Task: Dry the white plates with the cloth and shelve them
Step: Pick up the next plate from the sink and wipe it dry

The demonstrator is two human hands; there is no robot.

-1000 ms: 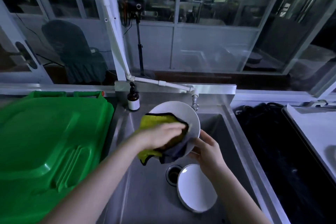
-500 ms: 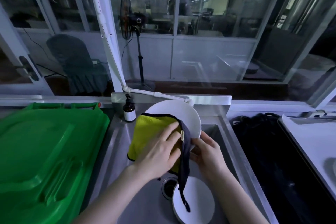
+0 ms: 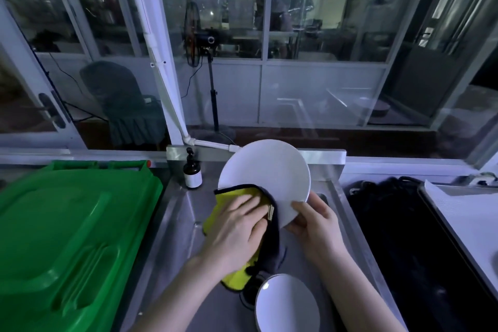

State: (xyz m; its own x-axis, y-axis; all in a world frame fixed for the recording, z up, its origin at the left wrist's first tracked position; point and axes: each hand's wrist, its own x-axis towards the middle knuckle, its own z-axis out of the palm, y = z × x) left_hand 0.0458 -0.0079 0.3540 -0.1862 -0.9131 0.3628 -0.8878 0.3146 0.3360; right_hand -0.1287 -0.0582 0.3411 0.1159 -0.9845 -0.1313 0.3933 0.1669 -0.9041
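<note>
A white plate (image 3: pixel 265 170) is held tilted up over the steel sink (image 3: pixel 186 213). My right hand (image 3: pixel 314 219) grips its lower right rim. My left hand (image 3: pixel 237 226) lies flat on a yellow cloth with a dark grey edge (image 3: pixel 234 197), pressing it against the plate's lower left part. The cloth hangs down below the plate. A second white plate (image 3: pixel 287 304) lies in the sink basin near the drain, partly cut off by the bottom edge of the view.
A big green plastic lid (image 3: pixel 67 237) covers the area left of the sink. A brown pump bottle (image 3: pixel 192 174) stands at the sink's back left corner. A black bin (image 3: pixel 404 237) and a white tray (image 3: pixel 469 218) are on the right. Glass partitions rise behind.
The plate has risen higher, and more of its white face is bare. My left hand with the cloth has slid down to the plate's lower left. The view tilted upward.
</note>
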